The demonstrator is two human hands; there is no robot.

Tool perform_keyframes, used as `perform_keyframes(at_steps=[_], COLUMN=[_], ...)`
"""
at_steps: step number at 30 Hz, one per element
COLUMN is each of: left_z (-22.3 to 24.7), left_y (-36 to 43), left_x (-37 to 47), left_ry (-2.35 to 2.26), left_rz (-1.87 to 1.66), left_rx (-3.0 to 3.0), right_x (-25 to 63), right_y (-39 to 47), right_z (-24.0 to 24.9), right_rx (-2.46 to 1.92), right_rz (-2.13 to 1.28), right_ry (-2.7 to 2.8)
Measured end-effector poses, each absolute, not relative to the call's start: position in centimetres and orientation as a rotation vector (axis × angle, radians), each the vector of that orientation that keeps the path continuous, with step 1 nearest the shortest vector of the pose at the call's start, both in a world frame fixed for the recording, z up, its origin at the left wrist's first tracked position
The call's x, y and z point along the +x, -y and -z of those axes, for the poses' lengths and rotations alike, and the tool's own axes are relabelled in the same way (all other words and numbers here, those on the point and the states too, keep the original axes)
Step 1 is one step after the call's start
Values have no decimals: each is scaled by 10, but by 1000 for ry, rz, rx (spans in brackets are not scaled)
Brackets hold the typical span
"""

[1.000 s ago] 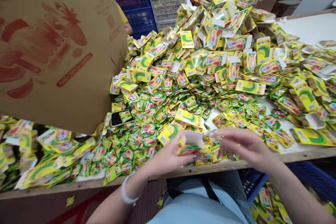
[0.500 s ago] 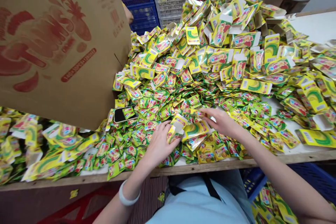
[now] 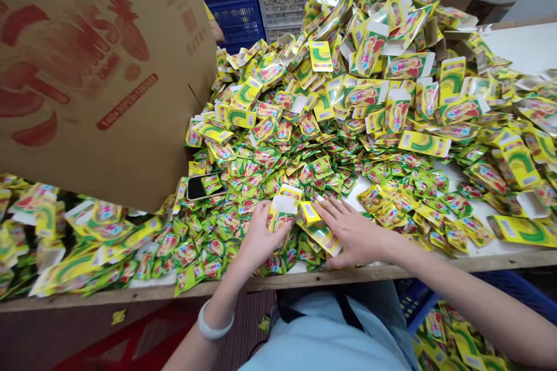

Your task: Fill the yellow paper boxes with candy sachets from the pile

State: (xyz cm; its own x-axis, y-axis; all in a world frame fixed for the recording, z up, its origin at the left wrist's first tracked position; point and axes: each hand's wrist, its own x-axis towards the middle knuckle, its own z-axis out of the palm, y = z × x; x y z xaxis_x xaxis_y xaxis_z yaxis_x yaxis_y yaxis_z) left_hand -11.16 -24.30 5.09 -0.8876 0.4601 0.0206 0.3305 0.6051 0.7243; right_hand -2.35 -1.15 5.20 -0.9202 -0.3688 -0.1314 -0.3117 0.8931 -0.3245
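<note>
Between the thumb and fingers of my left hand [image 3: 259, 237] is a small yellow candy box [image 3: 284, 205], its white end flap standing up. My right hand [image 3: 354, 235], fingers stretched out and palm down, rests over another yellow candy box [image 3: 310, 214] just to the right. Part of that box and whatever lies beneath the palm are hidden. Green candy sachets [image 3: 230, 223] are spread around both hands. To the right of my right hand lies a cluster of yellow sachets [image 3: 387, 206].
A big brown carton [image 3: 143, 145] stands at the left on the table. Beyond my hands rises a heap of candy boxes [image 3: 369, 87]. A phone [image 3: 196, 188] lies among the sachets. Blue crates [image 3: 239, 17] and white crates [image 3: 285, 0] are stacked behind. The wooden table edge [image 3: 374, 272] runs before me.
My right hand has come down toward the table's front edge, its fingers now flattened over the box and sachets. My left hand has shifted slightly left, still holding its candy box.
</note>
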Motion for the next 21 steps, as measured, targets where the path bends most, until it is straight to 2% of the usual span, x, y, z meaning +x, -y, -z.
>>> perform_keyframes(at_steps=[5,10,13,17,19,21], left_z=[-56,-78,-82,-74,-69,-65], left_y=[251,241,222,210,214,220], left_x=[-128,-159,-170,-171,-170,-171], left_ry=[-2531,-2054,-1869,-1830,-1846,-1860], left_rz=[-1472,-2017,-2159,-2119,-2085,-2051], left_rx=[420,6,-49,-34,-70,-100], right_x=[-28,-30,-39,-36,-22,-4], right_y=[14,12,7,-15,-29,-43], right_z=[-54,-51,-47,-56,-62,-65], right_rx=[-663,-829,-829,-682,-430,1], right_rz=[214,-63,-24,435,847,1350], right_ry=[-3099,-3222,-3208,-3183,-3227,-3188])
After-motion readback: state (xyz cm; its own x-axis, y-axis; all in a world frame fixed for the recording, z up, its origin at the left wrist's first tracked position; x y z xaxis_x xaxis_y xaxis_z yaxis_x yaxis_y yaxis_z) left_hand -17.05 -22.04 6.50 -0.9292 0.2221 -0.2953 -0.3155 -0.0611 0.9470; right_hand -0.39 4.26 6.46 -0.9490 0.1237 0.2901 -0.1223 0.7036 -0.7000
